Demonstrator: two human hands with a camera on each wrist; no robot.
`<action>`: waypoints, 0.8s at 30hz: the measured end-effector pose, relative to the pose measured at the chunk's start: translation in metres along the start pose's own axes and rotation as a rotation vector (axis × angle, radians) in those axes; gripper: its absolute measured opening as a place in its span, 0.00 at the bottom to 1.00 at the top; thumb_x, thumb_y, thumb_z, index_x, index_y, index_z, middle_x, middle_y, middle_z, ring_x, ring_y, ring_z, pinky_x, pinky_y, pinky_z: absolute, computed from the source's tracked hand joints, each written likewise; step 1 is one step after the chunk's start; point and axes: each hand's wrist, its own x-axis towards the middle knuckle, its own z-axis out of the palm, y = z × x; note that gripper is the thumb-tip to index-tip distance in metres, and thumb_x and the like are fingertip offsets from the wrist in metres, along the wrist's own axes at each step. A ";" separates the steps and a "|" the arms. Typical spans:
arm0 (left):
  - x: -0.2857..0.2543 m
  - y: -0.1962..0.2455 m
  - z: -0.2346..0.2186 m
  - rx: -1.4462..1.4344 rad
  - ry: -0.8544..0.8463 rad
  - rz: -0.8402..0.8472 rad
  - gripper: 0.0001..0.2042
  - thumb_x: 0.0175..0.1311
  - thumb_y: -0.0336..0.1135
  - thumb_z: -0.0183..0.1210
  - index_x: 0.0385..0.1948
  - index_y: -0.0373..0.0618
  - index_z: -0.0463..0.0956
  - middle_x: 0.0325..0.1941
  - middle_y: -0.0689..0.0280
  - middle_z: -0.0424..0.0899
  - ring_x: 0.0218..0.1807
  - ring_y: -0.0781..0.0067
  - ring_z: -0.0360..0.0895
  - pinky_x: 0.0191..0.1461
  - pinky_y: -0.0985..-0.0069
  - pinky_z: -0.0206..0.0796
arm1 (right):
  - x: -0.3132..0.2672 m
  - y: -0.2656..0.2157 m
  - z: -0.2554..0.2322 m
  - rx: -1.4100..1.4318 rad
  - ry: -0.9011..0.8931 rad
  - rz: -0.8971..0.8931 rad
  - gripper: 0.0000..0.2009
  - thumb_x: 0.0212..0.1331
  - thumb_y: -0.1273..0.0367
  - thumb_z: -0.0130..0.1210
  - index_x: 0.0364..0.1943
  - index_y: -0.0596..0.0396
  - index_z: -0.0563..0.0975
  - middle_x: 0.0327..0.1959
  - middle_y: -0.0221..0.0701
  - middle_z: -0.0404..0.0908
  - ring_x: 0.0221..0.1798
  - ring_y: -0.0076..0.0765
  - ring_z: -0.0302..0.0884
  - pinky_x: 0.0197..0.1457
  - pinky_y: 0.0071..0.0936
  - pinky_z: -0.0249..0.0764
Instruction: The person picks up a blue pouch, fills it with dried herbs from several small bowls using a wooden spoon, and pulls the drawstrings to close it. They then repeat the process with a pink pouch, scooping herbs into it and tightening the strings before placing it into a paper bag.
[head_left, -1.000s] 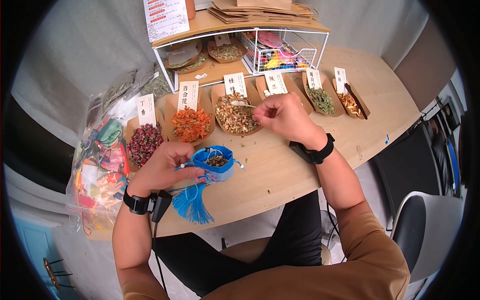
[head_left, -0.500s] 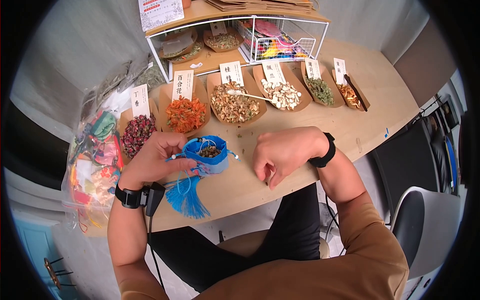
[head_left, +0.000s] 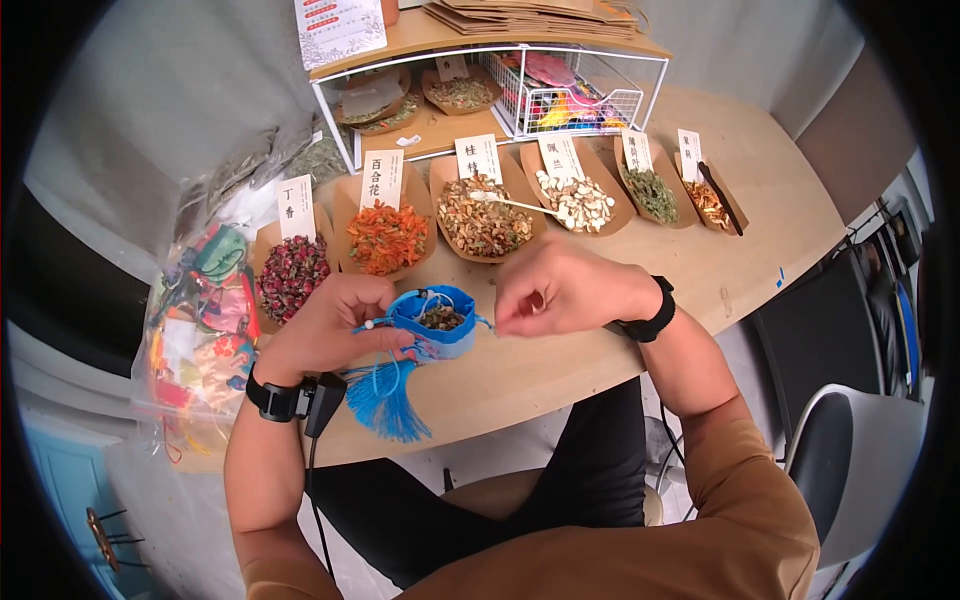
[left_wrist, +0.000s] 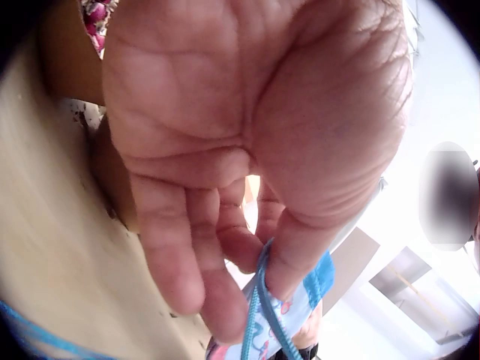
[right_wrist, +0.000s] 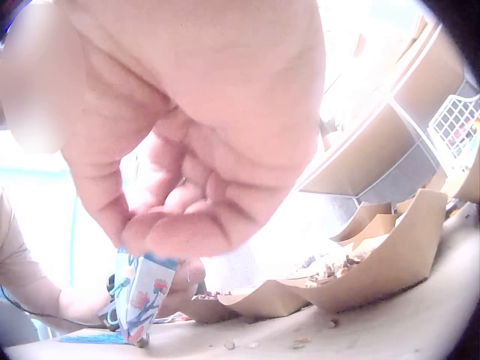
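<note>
My left hand pinches the rim of a blue drawstring pouch between thumb and fingers. Dried herbs show inside its open mouth, and a blue tassel hangs over the table. Light blue cord runs past the thumb in the left wrist view. Just right of the pouch, my right hand has its thumb and fingertips together on a small dark herb piece, hidden between them now. A white spoon lies on the brown chopped herbs, its handle reaching toward the white slices.
Paper trays stand in a row with labels: rosebuds, orange petals, green leaves and brown shreds with dark tongs. Behind is a shelf with a wire basket. A plastic bag of pouches lies left.
My right hand let go of the spoon on the herbs, went to a small dark piece near the table's front edge, then moved up beside the pouch. That piece is gone from the table.
</note>
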 end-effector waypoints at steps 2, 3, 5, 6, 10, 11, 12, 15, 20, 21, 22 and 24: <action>0.000 -0.005 0.000 0.015 0.001 0.009 0.05 0.57 0.23 0.64 0.30 0.37 0.75 0.30 0.65 0.83 0.34 0.80 0.82 0.37 0.83 0.73 | 0.003 -0.002 0.001 -0.064 0.166 0.012 0.03 0.47 0.77 0.63 0.24 0.60 0.80 0.18 0.32 0.76 0.20 0.30 0.74 0.24 0.25 0.68; 0.000 -0.006 0.000 0.021 0.000 0.014 0.05 0.57 0.23 0.64 0.30 0.37 0.75 0.30 0.65 0.83 0.34 0.80 0.82 0.37 0.83 0.73 | 0.004 -0.003 0.001 -0.095 0.250 0.019 0.03 0.47 0.77 0.64 0.25 0.59 0.80 0.18 0.32 0.77 0.20 0.29 0.75 0.24 0.24 0.68; 0.000 -0.003 -0.001 0.033 0.001 0.012 0.05 0.57 0.23 0.64 0.30 0.37 0.75 0.29 0.65 0.83 0.34 0.80 0.82 0.37 0.82 0.73 | 0.006 -0.004 -0.001 -0.231 0.390 0.049 0.03 0.48 0.77 0.64 0.28 0.60 0.81 0.20 0.33 0.79 0.21 0.28 0.76 0.24 0.23 0.70; 0.000 -0.002 -0.001 0.037 0.000 0.010 0.05 0.57 0.23 0.64 0.30 0.37 0.75 0.29 0.65 0.83 0.34 0.80 0.82 0.38 0.82 0.73 | 0.007 0.001 -0.002 -0.290 0.453 0.079 0.04 0.48 0.77 0.64 0.28 0.60 0.81 0.21 0.34 0.79 0.21 0.28 0.76 0.25 0.23 0.70; -0.002 0.005 -0.003 0.013 0.014 0.008 0.05 0.58 0.23 0.64 0.29 0.36 0.75 0.30 0.65 0.84 0.35 0.79 0.82 0.39 0.82 0.73 | 0.006 0.012 -0.010 -0.374 0.585 0.238 0.06 0.49 0.77 0.64 0.33 0.60 0.82 0.25 0.38 0.82 0.24 0.33 0.79 0.28 0.26 0.74; -0.002 0.005 -0.004 0.019 0.007 0.015 0.05 0.58 0.24 0.64 0.29 0.36 0.75 0.30 0.65 0.84 0.35 0.79 0.82 0.39 0.82 0.74 | 0.006 0.013 -0.012 -0.362 0.594 0.252 0.06 0.49 0.77 0.63 0.33 0.61 0.82 0.25 0.38 0.82 0.24 0.34 0.80 0.29 0.26 0.74; -0.002 0.004 -0.006 0.026 0.000 0.023 0.05 0.58 0.24 0.64 0.29 0.36 0.75 0.30 0.64 0.84 0.35 0.78 0.83 0.39 0.82 0.74 | 0.005 0.014 -0.014 -0.352 0.603 0.264 0.06 0.49 0.77 0.63 0.33 0.61 0.82 0.26 0.39 0.82 0.25 0.35 0.80 0.30 0.27 0.75; -0.004 -0.002 -0.010 0.021 -0.026 -0.012 0.05 0.58 0.24 0.64 0.29 0.36 0.75 0.29 0.65 0.84 0.34 0.79 0.82 0.39 0.82 0.74 | 0.000 0.014 -0.019 -0.353 0.293 0.140 0.06 0.50 0.77 0.62 0.34 0.61 0.83 0.26 0.40 0.83 0.27 0.41 0.81 0.33 0.29 0.76; -0.007 0.005 -0.013 0.041 -0.056 -0.005 0.06 0.58 0.24 0.64 0.28 0.36 0.75 0.28 0.66 0.83 0.33 0.81 0.81 0.38 0.82 0.71 | -0.003 0.010 -0.014 -0.493 0.004 0.179 0.05 0.52 0.76 0.61 0.33 0.61 0.83 0.32 0.42 0.84 0.35 0.47 0.82 0.40 0.34 0.78; -0.008 0.006 -0.014 0.043 -0.059 -0.008 0.06 0.58 0.25 0.65 0.27 0.36 0.75 0.28 0.67 0.83 0.33 0.81 0.80 0.38 0.82 0.71 | -0.003 0.005 -0.015 -0.562 -0.016 0.205 0.05 0.52 0.76 0.60 0.33 0.61 0.82 0.33 0.42 0.83 0.35 0.48 0.81 0.40 0.34 0.78; -0.009 0.006 -0.015 0.047 -0.064 -0.006 0.06 0.58 0.25 0.65 0.27 0.36 0.75 0.28 0.67 0.83 0.33 0.82 0.80 0.38 0.82 0.70 | -0.002 0.003 -0.015 -0.630 -0.038 0.231 0.05 0.52 0.76 0.59 0.33 0.62 0.82 0.33 0.43 0.83 0.36 0.48 0.81 0.40 0.35 0.78; -0.010 0.004 -0.019 0.052 -0.069 -0.005 0.06 0.58 0.25 0.65 0.27 0.36 0.75 0.28 0.68 0.82 0.32 0.82 0.79 0.37 0.82 0.69 | -0.003 0.007 -0.014 -0.676 -0.039 0.259 0.06 0.53 0.76 0.59 0.34 0.63 0.82 0.33 0.44 0.83 0.36 0.50 0.81 0.41 0.36 0.78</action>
